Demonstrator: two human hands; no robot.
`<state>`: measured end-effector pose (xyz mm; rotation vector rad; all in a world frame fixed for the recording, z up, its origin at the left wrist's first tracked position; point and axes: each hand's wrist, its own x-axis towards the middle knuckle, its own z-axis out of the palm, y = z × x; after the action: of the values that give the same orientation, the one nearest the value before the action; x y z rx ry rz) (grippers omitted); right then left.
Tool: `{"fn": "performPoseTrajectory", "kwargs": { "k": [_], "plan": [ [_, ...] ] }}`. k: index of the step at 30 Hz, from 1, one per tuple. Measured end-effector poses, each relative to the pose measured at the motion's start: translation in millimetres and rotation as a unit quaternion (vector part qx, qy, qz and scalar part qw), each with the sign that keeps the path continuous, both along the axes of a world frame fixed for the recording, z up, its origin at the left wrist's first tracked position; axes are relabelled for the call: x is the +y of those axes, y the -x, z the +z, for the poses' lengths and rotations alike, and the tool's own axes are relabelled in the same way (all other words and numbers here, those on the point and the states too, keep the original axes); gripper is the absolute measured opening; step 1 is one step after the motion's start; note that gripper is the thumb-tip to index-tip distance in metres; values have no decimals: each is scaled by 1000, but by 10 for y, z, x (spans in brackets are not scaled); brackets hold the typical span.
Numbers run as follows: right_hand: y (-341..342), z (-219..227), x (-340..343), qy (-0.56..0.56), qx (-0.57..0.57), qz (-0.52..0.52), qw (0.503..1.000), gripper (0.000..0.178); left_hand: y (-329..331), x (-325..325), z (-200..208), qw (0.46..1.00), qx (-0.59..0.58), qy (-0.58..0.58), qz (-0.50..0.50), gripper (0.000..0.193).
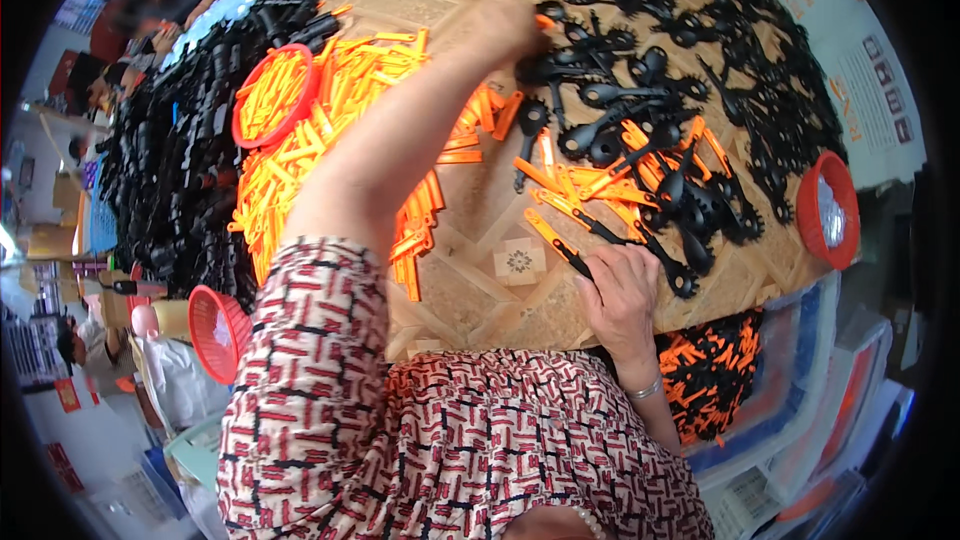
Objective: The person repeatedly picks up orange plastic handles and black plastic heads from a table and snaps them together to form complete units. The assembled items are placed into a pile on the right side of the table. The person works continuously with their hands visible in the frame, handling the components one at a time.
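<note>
An assembled orange-and-black tool (562, 248) is pinned to the counter (480, 210) near the body, the right hand (622, 290) fingers clenched around its black end. The left hand (505, 25) is stretched far across to the loose black parts (620, 90); its fingers cannot be told, being blurred. A modest cluster of finished pieces (640, 175) is seen at right. Large heaps of orange handles (300, 160) remain unjoined, so much is judged left.

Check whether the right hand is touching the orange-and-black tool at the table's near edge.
Touching. The head view shows the right hand with fingertips pressed on the black end of the orange-and-black tool.
</note>
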<state>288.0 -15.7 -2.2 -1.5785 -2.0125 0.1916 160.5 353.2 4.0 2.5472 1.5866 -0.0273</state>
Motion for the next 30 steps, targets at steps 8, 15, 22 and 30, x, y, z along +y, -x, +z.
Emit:
{"fn": "performPoseTrajectory", "kwargs": {
  "k": [8, 15, 22, 30],
  "plan": [
    [23, 22, -17, 12, -21, -4, 1000, 31, 50, -216, -146, 971, -190, -96, 107, 24],
    [32, 4, -9, 6, -24, -1, 1000, 32, 1019, -1575, 309, 696, -544, 468, -39, 23],
    [14, -15, -5, 5, -31, 9, 999, 32, 1546, -2882, -76, 396, -668, 603, 182, 49],
    [-3, -49, 2, -5, -35, 6, 999, 31, 1642, -3314, -75, 256, -711, 603, 256, 42]
  ]
}}
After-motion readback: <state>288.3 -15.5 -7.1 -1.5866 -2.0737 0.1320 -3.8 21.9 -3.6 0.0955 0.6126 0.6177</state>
